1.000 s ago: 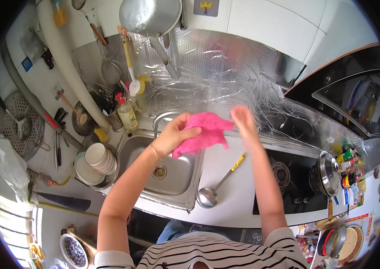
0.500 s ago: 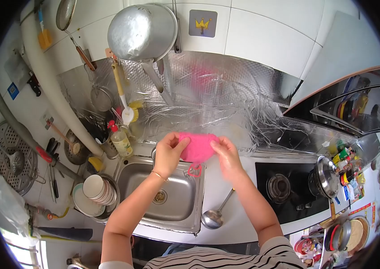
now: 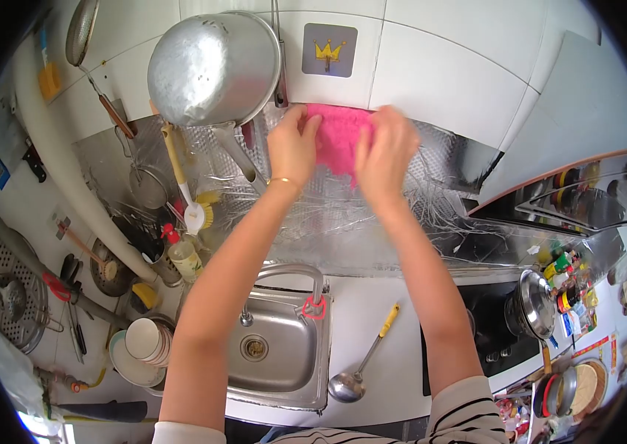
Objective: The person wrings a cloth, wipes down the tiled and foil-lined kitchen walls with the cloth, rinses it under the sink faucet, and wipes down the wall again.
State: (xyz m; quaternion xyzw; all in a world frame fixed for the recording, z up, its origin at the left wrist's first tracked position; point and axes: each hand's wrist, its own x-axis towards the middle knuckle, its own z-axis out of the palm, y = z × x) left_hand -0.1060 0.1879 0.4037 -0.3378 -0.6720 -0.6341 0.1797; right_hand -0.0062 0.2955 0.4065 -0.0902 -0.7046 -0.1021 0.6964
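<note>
A pink cloth [image 3: 339,137] is stretched between my two hands, up against the wall at the top of the foil backsplash [image 3: 313,211]. My left hand [image 3: 293,146] pinches its left edge with thumb and fingers. On the opposite edge, my right hand [image 3: 387,154] is closed on the cloth and slightly smeared by motion. The cloth hangs with a ragged lower edge. Just above it on the tiles is a grey square with a yellow crown [image 3: 329,50]. To the left of my left hand hangs a large metal pot [image 3: 213,70].
Below my arms are the steel sink [image 3: 272,362] with its curved faucet [image 3: 287,270] and a ladle [image 3: 348,386] on the counter. A stove [image 3: 487,325] with a lidded pot [image 3: 531,305] stands right. Stacked bowls [image 3: 143,340] and a soap bottle [image 3: 184,257] are left.
Both hands have risen from above the sink's back edge to the upper wall, carrying the pink cloth. The view has tilted and shifted; the faucet and ladle handle now show more fully.
</note>
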